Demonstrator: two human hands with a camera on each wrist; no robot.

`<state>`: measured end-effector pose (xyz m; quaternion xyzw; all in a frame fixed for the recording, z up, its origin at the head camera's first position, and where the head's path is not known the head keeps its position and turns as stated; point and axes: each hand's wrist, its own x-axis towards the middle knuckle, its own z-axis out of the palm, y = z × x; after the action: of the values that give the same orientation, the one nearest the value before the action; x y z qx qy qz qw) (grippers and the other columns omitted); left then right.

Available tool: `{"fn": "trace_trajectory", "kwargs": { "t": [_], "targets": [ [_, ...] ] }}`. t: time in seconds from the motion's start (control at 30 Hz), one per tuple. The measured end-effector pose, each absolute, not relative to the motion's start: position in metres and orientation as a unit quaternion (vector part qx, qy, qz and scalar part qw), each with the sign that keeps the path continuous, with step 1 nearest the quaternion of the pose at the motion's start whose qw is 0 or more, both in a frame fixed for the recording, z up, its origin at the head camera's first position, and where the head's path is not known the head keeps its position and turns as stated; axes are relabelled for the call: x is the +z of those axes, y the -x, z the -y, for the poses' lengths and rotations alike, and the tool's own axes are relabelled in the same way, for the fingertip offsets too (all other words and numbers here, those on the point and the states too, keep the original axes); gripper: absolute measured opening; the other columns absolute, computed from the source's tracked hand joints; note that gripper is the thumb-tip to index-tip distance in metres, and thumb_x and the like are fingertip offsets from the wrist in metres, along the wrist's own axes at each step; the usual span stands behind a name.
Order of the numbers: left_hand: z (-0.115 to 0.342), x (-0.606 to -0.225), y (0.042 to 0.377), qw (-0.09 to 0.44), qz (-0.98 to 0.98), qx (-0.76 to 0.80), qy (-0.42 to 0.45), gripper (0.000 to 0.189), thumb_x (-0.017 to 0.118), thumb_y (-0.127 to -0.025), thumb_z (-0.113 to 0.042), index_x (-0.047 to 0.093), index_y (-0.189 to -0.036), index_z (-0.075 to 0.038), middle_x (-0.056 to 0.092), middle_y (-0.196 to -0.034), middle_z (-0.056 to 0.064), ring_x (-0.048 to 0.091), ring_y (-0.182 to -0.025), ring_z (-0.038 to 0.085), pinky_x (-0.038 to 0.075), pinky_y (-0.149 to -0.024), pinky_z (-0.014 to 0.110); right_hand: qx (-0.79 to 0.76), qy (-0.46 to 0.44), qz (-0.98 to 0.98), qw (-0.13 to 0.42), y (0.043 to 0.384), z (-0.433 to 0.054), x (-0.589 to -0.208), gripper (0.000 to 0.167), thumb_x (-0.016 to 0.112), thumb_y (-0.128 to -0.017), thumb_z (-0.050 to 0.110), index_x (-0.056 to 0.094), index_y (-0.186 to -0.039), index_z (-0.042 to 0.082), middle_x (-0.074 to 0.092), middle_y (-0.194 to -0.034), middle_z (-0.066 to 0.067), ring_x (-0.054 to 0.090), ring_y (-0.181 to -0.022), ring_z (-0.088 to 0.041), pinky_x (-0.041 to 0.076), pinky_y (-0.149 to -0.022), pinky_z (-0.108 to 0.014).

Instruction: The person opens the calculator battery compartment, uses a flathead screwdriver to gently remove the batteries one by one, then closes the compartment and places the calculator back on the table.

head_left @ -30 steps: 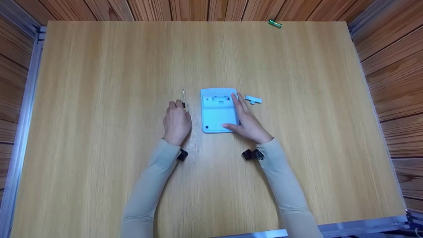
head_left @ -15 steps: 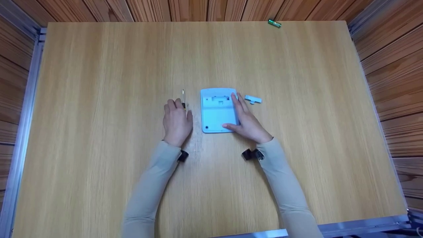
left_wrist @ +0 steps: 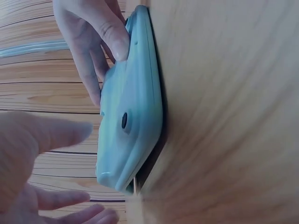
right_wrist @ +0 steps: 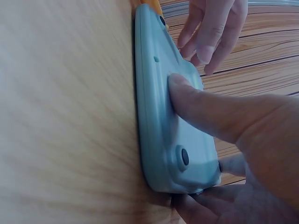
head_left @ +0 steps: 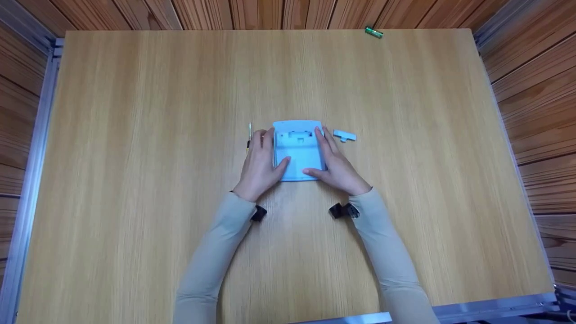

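A light-blue calculator point(head_left: 297, 155) lies on the table with its back up and its battery compartment point(head_left: 300, 135) uncovered. My right hand point(head_left: 339, 168) grips its right side, thumb on the back and fingers along the edge. At the left side is my left hand point(head_left: 261, 166), fingers extended and thumb spread over the near left corner. In the left wrist view that thumb point(left_wrist: 70, 133) is apart from the calculator's surface. A small screwdriver point(head_left: 249, 133) lies just left of the left hand, its handle partly hidden. Right of the calculator sits the blue battery cover point(head_left: 345, 135).
A green battery point(head_left: 374, 32) lies at the table's far edge, right of centre. Wooden walls point(head_left: 535, 99) and metal rails point(head_left: 33, 162) border the wooden table point(head_left: 148, 112).
My left hand has left the screwdriver and moved right to the calculator's left side, its fingers and thumb spreading. My right hand and the calculator have stayed in place.
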<state>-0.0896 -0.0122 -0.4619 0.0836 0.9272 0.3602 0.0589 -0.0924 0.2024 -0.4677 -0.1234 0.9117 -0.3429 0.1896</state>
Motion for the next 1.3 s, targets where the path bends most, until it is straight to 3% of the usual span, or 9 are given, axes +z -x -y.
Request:
{"fn": "trace_trajectory", "kwargs": {
  "t": [0.27, 0.63, 1.13, 1.3],
  "targets": [
    [0.008, -0.464, 0.089, 0.125, -0.917, 0.368, -0.091, 0.093, 0.076, -0.081, -0.035, 0.022, -0.151, -0.006, 0.028, -0.148, 0.018, 0.037, -0.133, 0.031, 0.037, -0.109, 0.042, -0.339, 0.127, -0.913, 0.189, 0.093, -0.203, -0.468, 0.099, 0.067, -0.088, 0.038, -0.003, -0.155, 0.018, -0.008, -0.161, -0.014, 0.004, -0.147, -0.033, 0.021, -0.117, -0.047],
    [-0.001, -0.464, 0.09, 0.16, -0.913, 0.369, -0.066, 0.102, 0.079, -0.079, -0.027, 0.012, -0.155, -0.018, 0.017, -0.158, 0.018, 0.035, -0.139, 0.035, 0.038, -0.108, 0.045, -0.334, 0.136, -0.915, 0.18, 0.092, -0.203, -0.468, 0.097, 0.066, -0.089, 0.037, -0.002, -0.155, 0.016, -0.008, -0.161, -0.014, 0.004, -0.147, -0.033, 0.022, -0.116, -0.047],
    [-0.011, -0.455, 0.093, 0.192, -0.907, 0.374, -0.019, 0.097, 0.078, -0.08, -0.017, 0.016, -0.155, -0.015, 0.011, -0.16, 0.018, 0.042, -0.133, 0.036, 0.041, -0.105, 0.044, -0.335, 0.125, -0.916, 0.181, 0.093, -0.201, -0.468, 0.098, 0.068, -0.088, 0.036, -0.001, -0.155, 0.016, -0.007, -0.161, -0.013, 0.005, -0.147, -0.034, 0.022, -0.116, -0.048],
    [-0.011, -0.454, 0.093, 0.199, -0.904, 0.378, -0.017, 0.097, 0.077, -0.081, -0.017, 0.014, -0.155, -0.016, 0.009, -0.16, 0.018, 0.044, -0.132, 0.035, 0.043, -0.104, 0.042, -0.363, 0.108, -0.909, 0.174, 0.095, -0.204, -0.465, 0.093, 0.065, -0.091, 0.035, 0.001, -0.155, 0.017, 0.004, -0.162, -0.011, 0.011, -0.148, -0.029, 0.02, -0.117, -0.045]
  ]
}}
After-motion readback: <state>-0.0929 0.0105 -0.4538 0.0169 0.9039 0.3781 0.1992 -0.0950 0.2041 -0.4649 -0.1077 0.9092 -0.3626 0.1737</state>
